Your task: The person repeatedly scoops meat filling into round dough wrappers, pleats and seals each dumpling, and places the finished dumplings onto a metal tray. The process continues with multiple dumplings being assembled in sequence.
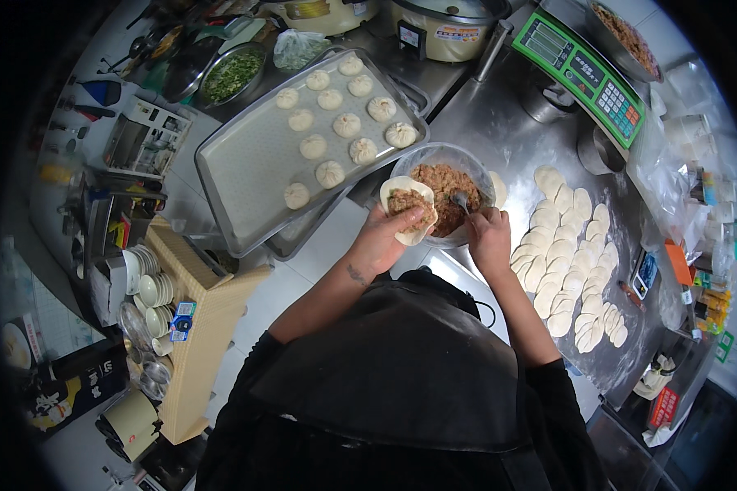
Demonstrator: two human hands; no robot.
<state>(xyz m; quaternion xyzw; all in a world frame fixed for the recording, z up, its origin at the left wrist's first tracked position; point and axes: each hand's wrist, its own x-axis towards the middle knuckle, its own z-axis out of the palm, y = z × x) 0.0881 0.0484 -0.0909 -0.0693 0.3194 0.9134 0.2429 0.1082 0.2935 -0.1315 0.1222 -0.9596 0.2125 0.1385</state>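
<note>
My left hand [381,242] holds a round dough wrapper [390,186] with a mound of minced filling [410,205] on it, the thumb resting on the filling. In my right hand [490,236] is the handle of a metal spoon [460,199], its bowl down at the filling in a clear round bowl [419,158]. Brown minced meat filling [445,184] covers the inside of that bowl. Up and to the left, a metal tray [233,184] bears several pleated buns [347,125]. Several flat dough wrappers [565,248] lie overlapping on the steel table to my right.
A green digital scale [577,77] stands at the back of the floured steel table [503,123], near a metal ring [597,150]. A bowl of chopped greens [233,73] and a cooker [448,37] are beyond the tray. Dishes [156,288] fill a shelf at left; a phone [645,274] lies at right.
</note>
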